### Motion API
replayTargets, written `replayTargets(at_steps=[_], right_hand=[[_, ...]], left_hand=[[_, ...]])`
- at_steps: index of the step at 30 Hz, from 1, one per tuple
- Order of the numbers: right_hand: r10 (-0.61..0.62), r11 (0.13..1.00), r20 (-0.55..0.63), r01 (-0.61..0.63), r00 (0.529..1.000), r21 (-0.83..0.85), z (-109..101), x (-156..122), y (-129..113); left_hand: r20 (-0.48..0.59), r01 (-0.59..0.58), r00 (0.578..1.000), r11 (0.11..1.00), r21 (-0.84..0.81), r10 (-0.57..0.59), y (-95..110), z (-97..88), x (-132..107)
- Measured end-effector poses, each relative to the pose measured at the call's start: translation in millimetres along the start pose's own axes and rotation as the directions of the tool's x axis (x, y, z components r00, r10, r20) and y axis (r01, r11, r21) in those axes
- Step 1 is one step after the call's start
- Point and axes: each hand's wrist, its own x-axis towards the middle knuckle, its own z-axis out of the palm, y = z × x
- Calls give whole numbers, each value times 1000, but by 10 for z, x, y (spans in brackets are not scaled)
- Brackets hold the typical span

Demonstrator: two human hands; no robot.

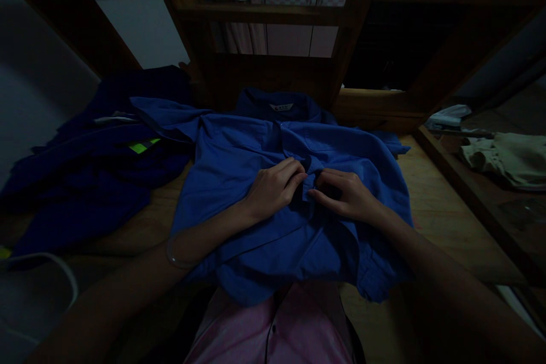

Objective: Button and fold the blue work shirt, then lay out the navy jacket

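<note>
Blue shirt [230,159], probably clothes heap [89,165], wooden shelving [273,13]

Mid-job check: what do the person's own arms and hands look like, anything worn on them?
The left hand and right hand are ungloved, no rings visible. No sleeves show on the left forearm or right forearm. A thin, pale, loop-shaped bracelet circles the left one.
</note>
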Motion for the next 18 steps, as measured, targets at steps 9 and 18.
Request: replayTargets(at_steps=[9, 18], right_hand=[[-1, 1000, 3, 1, 1000, 0, -2, -5, 21], [-10, 1000, 16, 9, 1000, 3, -8, -5, 8]], left_hand=[[11, 47, 999, 989, -142, -46, 11, 11, 24], [34, 73, 997, 978, -193, -68, -6, 9, 20]])
